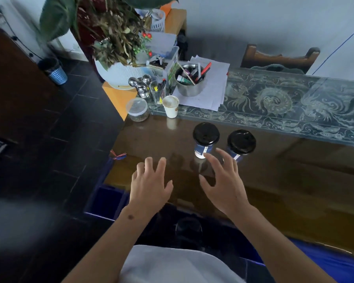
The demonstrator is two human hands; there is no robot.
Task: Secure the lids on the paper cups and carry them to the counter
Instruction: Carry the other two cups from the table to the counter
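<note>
Two blue paper cups with black lids stand side by side on the glossy brown table (155, 137): the left cup (205, 138) and the right cup (241, 142). My right hand (223, 180) hovers just in front of them, fingers spread, fingertips close to the base of both cups and holding nothing. To the left, my left hand (150, 184) hangs over the bare tabletop with fingers spread, apart from the cups and empty.
A white open paper cup (171, 106) with a brownish inside stands further back, beside a clear plastic jar (137, 109), a metal tin of pens (190, 79) on papers and a potted plant (119, 72). A patterned runner (284, 103) covers the table's far side. Dark tiled floor lies left.
</note>
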